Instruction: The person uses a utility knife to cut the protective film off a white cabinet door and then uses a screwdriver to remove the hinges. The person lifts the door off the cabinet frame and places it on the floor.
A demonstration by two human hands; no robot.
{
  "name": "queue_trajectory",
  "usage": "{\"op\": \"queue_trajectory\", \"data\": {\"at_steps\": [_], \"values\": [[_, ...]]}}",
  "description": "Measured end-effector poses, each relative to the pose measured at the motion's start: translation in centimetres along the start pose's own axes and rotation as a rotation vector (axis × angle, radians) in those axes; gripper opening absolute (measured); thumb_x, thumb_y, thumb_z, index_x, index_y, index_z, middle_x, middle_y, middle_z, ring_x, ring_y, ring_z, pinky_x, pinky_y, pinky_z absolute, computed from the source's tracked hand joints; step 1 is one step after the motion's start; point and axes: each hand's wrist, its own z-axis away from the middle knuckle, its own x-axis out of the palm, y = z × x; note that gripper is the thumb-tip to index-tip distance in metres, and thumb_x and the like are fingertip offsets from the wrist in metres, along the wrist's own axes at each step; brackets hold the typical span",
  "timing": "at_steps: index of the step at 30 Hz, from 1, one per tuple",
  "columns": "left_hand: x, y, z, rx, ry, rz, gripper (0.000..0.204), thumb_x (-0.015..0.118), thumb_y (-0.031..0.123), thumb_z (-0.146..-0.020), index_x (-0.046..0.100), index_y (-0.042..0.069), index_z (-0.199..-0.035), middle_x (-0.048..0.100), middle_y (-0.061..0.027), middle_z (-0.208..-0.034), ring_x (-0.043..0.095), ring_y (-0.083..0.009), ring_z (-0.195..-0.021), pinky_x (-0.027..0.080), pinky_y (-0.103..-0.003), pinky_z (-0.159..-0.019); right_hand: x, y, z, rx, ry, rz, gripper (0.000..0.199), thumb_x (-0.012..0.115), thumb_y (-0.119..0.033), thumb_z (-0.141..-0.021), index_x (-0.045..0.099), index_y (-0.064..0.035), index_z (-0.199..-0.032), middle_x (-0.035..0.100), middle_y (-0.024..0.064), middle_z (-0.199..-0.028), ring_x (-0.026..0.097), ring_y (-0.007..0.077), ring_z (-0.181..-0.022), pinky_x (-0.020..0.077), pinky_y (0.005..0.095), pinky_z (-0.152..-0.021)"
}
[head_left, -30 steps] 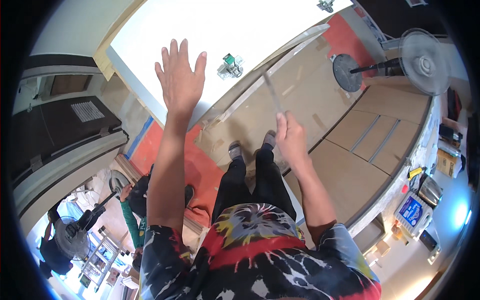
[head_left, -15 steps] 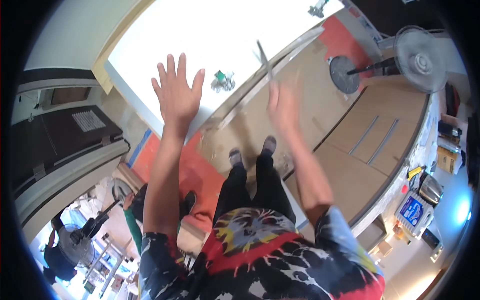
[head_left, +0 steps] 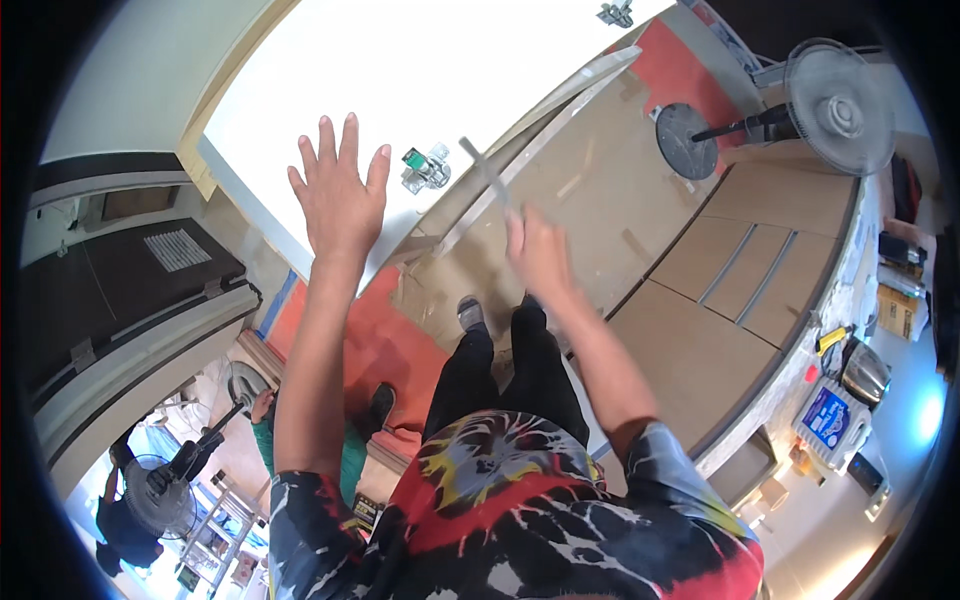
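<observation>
Head view: the round lens darkens every corner, and the white panel (head_left: 350, 70) runs out past the upper edge, so its far side is cut off.
Left hand (head_left: 338, 205): fingers and thumb spread apart, back upward, over the panel near its closest corner; the palm is hidden, so how firmly it bears on the surface cannot be told.
Right hand (head_left: 543, 255): fingers together, clamped round the slim grey tool (head_left: 487, 172), beyond the panel's long right edge; slightly blurred.
Tool: the gripped end is hidden inside the fist; the smeared free end overlaps the panel's long right edge, and whether it touches anything is unclear.
Near fitting (head_left: 428, 168): metal with a green part, on the panel by that long edge, between left hand and tool tip; glare from the white surface hampers finer detail.
Far fitting (head_left: 616, 13): metal, near the same edge farther up, close to the picture's top.
Feet: the left foot (head_left: 471, 315) shows on the brown floor covering (head_left: 570, 170); the right is mostly hidden.
Co-worker: a hand (head_left: 262, 403) and green sleeve (head_left: 264, 440), lower left, partly behind the wearer's left arm.
Standing fan (head_left: 840, 115): right, its blades indistinct behind the grille.
</observation>
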Motion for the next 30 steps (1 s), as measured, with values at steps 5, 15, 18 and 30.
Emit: {"op": "queue_trajectory", "data": {"at_steps": [5,15,18,30], "values": [[0.0,0.2,0.2,0.031,-0.017,-0.009,0.065,0.045,0.051,-0.099,0.038,0.015,-0.153,0.028,-0.0179,-0.160,0.019,-0.0431,-0.149,0.013,-0.061,-0.119,-3.6,0.6,-10.1,0.012,0.162,0.006,0.028,0.055,-0.021,-0.099,0.063,0.0057,-0.094,0.060,0.0349,-0.076,0.060,0.0540,-0.076,0.0487,0.0561,-0.065],[0.0,0.4,0.0,0.028,-0.017,-0.012,0.065,0.046,0.052,-0.099,0.040,0.015,-0.152,0.029,-0.0182,-0.160,0.020,-0.0422,-0.149,0.014,-0.060,-0.119,-4.5,1.1,-10.7,0.003,0.128,0.033,0.033,0.054,-0.031,-0.100,0.061,0.0002,-0.091,0.063,0.0296,-0.076,0.062,0.0514,-0.073,0.0485,0.0583,-0.063],[-0.4,-0.2,-0.1,0.000,-0.007,-0.019,0.065,0.046,0.053,-0.099,0.041,0.015,-0.152,0.029,-0.0178,-0.160,0.020,-0.0422,-0.149,0.014,-0.061,-0.119,-2.9,0.8,-3.3,0.054,0.038,0.007,0.035,0.051,-0.032,-0.102,0.061,0.0006,-0.093,0.064,0.0295,-0.077,0.062,0.0518,-0.077,0.0499,0.0572,-0.065],[-0.7,0.2,0.4,0.001,-0.018,0.024,0.064,0.047,0.050,-0.099,0.041,0.016,-0.152,0.030,-0.0171,-0.160,0.019,-0.0423,-0.149,0.012,-0.060,-0.120,-5.1,0.4,-0.3,0.043,-0.106,0.112,0.032,0.052,-0.026,-0.100,0.061,0.0031,-0.091,0.063,0.0321,-0.081,0.062,0.0528,-0.078,0.0480,0.0575,-0.065]]}}
